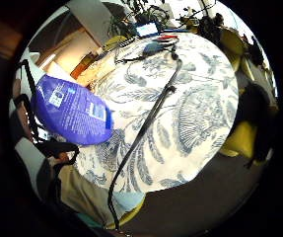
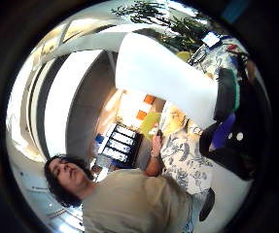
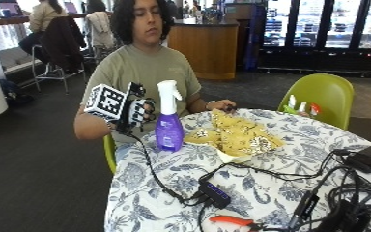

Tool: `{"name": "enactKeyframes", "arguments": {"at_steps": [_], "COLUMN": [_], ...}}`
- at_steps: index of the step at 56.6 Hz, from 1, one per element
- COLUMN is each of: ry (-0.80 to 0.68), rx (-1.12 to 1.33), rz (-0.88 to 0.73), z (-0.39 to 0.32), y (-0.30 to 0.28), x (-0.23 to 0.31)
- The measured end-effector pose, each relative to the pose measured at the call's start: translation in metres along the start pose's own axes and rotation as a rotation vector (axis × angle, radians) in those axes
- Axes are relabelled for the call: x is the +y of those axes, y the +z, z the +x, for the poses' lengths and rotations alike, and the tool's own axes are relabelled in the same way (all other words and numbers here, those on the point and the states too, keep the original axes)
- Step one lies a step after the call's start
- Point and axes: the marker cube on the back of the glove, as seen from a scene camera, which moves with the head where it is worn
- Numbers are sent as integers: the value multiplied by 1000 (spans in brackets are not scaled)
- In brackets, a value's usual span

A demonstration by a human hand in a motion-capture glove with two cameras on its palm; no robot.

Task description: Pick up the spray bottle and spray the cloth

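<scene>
- The right hand (image 3: 136,112) hangs in the air just beside the bottle (image 3: 169,126), on its far side from the cloth (image 3: 237,134). Its fingers look loosely curled towards the bottle's neck, and I see no contact; it holds nothing.
- The bottle stands upright on the table (image 3: 256,193), purple body below, white trigger head on top, right next to the palm. In the little-finger view the purple body (image 1: 74,111) fills the space near the palm, and the white head (image 2: 163,75) looms large in the thumb view. That closeness fits a reach about to close, not a grip.
- The yellow patterned cloth lies bunched on the table past the bottle from the right hand, its near edge just beside the bottle's base. It probably lies there so a spray from the lifted bottle lands on it.
- The bare left hand (image 3: 222,105) rests at the cloth's far edge, perhaps steadying it; I cannot tell if it grips.
- Cables (image 3: 263,174) and a small black hub (image 3: 215,194) lie well away from both hands.
</scene>
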Motion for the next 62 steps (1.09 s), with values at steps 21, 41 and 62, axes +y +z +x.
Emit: {"name": "enactKeyframes", "arguments": {"at_steps": [21, 41, 62], "ry": [68, 101, 69], "rx": [98, 84, -180], "rz": [-35, -84, 61], "z": [-12, 9, -4], "y": [-32, -33, 53], "x": [79, 105, -6]}}
